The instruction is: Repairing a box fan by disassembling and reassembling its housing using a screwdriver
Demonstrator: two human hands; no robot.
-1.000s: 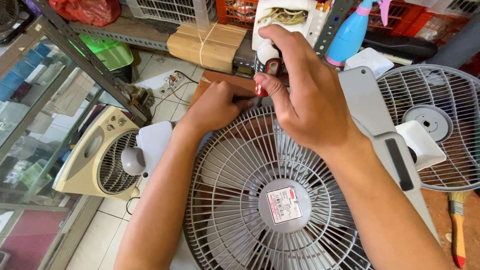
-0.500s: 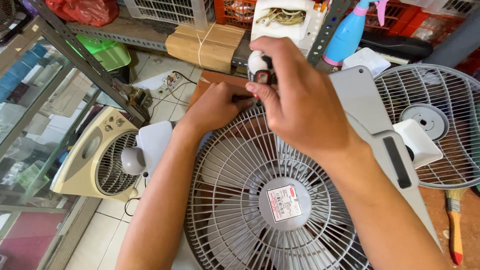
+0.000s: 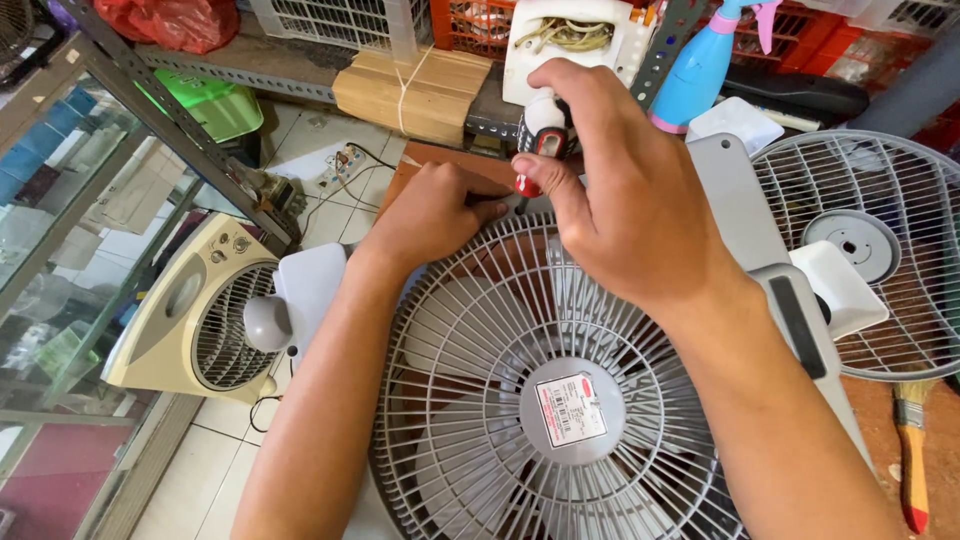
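One red-handled screwdriver stands at the grey fan grille rim.

Only one view is given, taken from a camera worn on the head and tilted steeply down and forward over both forearms. The left hand and right hand are seen close up, just above the middle of the frame, over the far rim of a grey fan grille that fills the lower centre. Shelving and a tiled floor are taken in along the left edge, and a second fan grille at the right.
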